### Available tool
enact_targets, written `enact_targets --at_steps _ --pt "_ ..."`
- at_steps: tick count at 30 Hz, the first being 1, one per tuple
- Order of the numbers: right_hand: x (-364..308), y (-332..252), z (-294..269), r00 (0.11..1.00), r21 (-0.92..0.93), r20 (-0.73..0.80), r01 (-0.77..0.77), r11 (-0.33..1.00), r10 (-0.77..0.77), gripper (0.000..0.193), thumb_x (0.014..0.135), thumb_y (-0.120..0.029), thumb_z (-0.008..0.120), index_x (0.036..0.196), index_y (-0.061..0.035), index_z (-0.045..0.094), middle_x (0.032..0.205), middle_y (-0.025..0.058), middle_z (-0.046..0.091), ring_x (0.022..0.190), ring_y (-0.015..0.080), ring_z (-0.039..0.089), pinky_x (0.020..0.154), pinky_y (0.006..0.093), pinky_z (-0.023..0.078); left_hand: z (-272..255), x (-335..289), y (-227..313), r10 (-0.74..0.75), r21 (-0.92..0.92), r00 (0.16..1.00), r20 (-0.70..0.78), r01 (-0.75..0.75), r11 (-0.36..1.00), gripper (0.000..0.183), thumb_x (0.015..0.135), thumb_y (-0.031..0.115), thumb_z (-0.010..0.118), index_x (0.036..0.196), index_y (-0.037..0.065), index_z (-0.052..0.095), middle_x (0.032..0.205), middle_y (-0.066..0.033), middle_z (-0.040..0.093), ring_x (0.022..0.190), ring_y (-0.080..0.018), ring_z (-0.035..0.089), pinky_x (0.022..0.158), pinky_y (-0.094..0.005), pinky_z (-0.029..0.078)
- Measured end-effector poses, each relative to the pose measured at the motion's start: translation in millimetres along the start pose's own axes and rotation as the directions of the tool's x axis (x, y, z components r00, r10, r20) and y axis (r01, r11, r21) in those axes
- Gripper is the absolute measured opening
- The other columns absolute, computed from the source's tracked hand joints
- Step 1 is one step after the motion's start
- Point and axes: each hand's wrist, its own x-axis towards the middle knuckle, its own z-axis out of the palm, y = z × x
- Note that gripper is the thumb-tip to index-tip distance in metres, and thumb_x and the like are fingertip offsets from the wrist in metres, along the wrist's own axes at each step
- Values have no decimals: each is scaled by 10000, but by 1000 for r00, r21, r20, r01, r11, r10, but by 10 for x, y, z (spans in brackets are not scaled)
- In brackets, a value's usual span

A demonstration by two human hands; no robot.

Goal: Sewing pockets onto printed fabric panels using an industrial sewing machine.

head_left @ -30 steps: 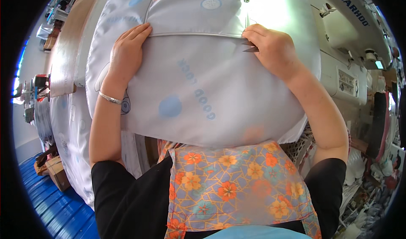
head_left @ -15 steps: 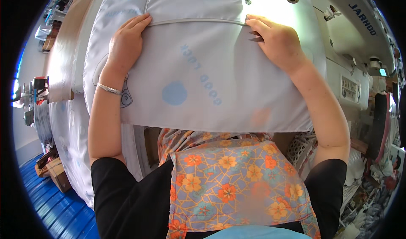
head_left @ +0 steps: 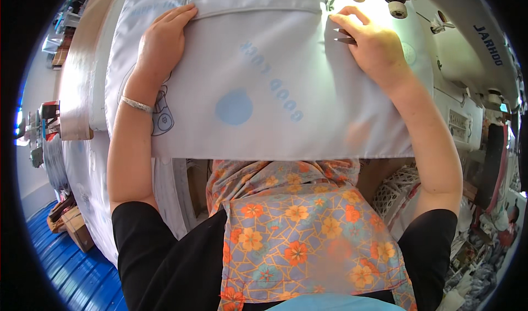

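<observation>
A broad white printed fabric [head_left: 264,85] lies over the sewing table, with blue blots and lettering on it and a raised seam [head_left: 258,10] running across its far part. My left hand [head_left: 165,41] is closed at the left part of this seam, its fingertips together on the cloth and its thumb hidden. At the other end, my right hand [head_left: 379,47] pinches the cloth with thumb and forefinger, close by the sewing machine's needle area [head_left: 330,0]. Small thread snips [head_left: 345,36] sit in its curled fingers, their dark pointed blades sticking out to the left.
The white sewing machine's arm [head_left: 467,41] spans the upper right, its lamp lighting the cloth. A wooden table edge [head_left: 82,63] lies left, with more white fabric [head_left: 91,190] hanging below. A white lattice basket [head_left: 399,193] stands below right, near cluttered goods.
Both hands and the fabric have slid away from me, the seam's right end coming nearer the needle area. My right hand has also shifted slightly right, still with the snips.
</observation>
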Motion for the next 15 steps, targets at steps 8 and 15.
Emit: enact_targets --at_steps 8,15 --pt "11 133 23 997 64 -67 48 997 -43 305 752 19 646 1031 -104 630 1038 -8 642 696 234 640 621 311 517 70 82 -105 2 10 1000 3 -2 1000 364 816 -33 492 1125 69 656 1211 -62 640 1123 -262 589 931 -356 500" --pt "-35 201 99 999 83 -47 -16 996 20 317 730 35 621 1026 -79 623 1030 31 648 727 249 642 645 307 518 77 68 -17 -50 15 998 -26 51 999 354 843 9 493 1159 82 633 1214 -60 636 1095 -273 599 927 -365 497"
